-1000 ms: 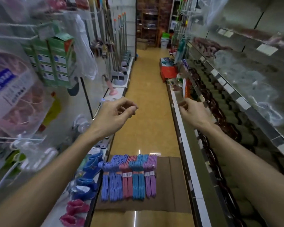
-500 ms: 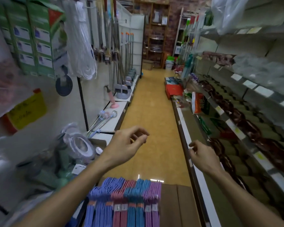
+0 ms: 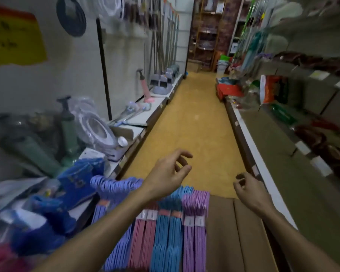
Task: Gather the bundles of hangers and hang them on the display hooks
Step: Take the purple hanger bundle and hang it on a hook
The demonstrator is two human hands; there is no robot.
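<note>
Cardboard [image 3: 234, 232] is carrying the hanger bundles [image 3: 165, 228] laid flat in a row, hooks outward for easy gathering. Over its far edge, the left hand [image 3: 165, 173] and right hand [image 3: 247, 191] are hovering, fingers loosely curled, gripping nothing.

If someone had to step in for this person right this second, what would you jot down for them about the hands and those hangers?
Left hand: empty, fingers loosely curled, above the far end of the hangers.
Right hand: empty, loosely curled, over the flat brown cardboard.
Hangers: bundles of periwinkle, pink, blue and lilac plastic hangers lie side by side on the cardboard on the aisle floor.
Done: nothing gathered or hung in this view.
Left: gather the bundles and hang them; I can't pick out the display hooks in the blur.
</note>
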